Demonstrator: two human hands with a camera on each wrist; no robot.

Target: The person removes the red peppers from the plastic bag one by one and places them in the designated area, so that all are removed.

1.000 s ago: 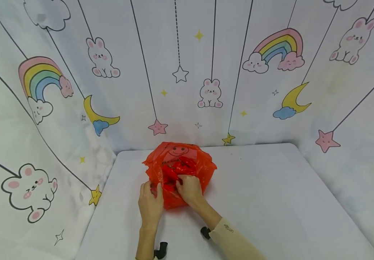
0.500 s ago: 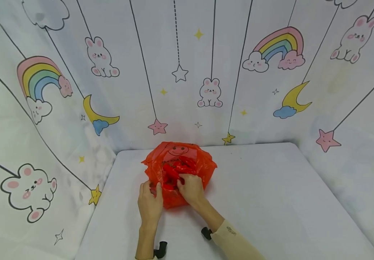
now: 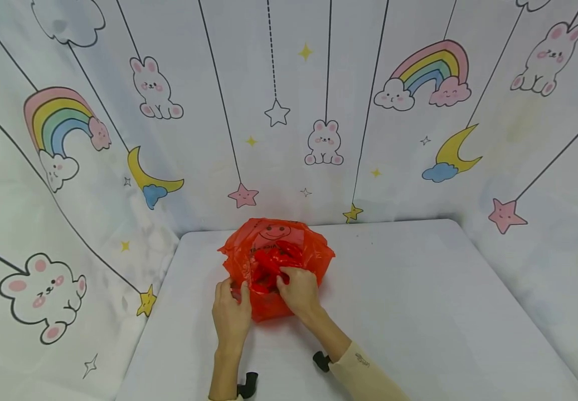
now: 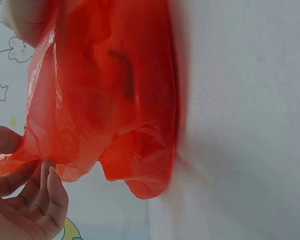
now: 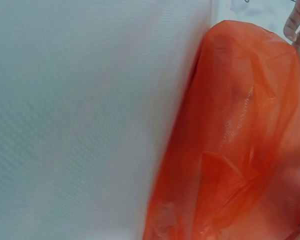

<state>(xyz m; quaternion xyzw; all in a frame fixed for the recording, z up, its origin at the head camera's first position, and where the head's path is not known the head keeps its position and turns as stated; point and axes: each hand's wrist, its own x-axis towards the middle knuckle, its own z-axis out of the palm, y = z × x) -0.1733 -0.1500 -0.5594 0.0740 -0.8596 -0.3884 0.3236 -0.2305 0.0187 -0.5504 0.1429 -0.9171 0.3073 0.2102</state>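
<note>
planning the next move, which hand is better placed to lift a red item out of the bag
Probably the right hand: it reaches into the bag, at the red items, while the left hand pinches the bag's edge.

the white table (image 3: 419, 301) bears a red plastic bag (image 3: 271, 307) near its far edge.

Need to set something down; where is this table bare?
Bare white table runs from the red bag to the table's right edge and, narrower, its left. Crowded: around the bag, with right hand at the shiny red things, left hand pinching the bag.
</note>
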